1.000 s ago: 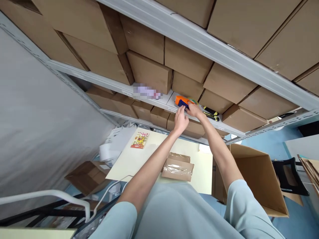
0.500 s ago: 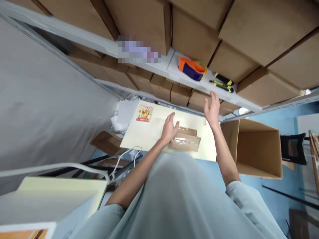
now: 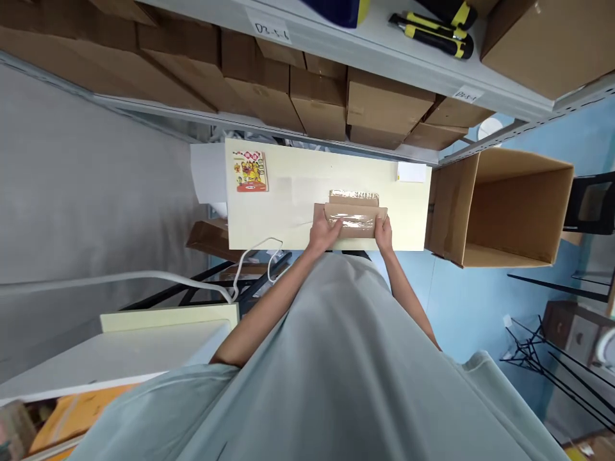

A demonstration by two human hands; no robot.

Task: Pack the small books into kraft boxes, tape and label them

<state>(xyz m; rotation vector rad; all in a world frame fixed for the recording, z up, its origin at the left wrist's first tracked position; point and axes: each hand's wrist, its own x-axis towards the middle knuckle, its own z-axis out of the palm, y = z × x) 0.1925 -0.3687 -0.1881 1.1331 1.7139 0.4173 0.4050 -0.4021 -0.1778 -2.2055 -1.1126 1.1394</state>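
Note:
A small brown cardboard box point(image 3: 354, 211) with shiny clear tape across it is at the table's front edge. My left hand point(image 3: 325, 232) grips its left end, the thumb lying over the front. At the opposite end, my right hand point(image 3: 383, 234) is closed on the corner. Just behind stands a second taped cardboard piece point(image 3: 354, 197); whether the two are joined I cannot tell. Both rest on or just over the cream tabletop point(image 3: 273, 221); the underside is hidden.
A colourful booklet point(image 3: 250, 171) lies at the table's left, a white pad point(image 3: 411, 171) at its back right. Beyond is a metal shelf point(image 3: 365, 51) with brown boxes and utility knives point(image 3: 435, 35). To the right stands a large open carton point(image 3: 516, 208); a white cable point(image 3: 250, 253) hangs at left.
My right hand has come down from near the shelf edge to the box's right end. My left hand has closed on the left end. The view has tilted downward.

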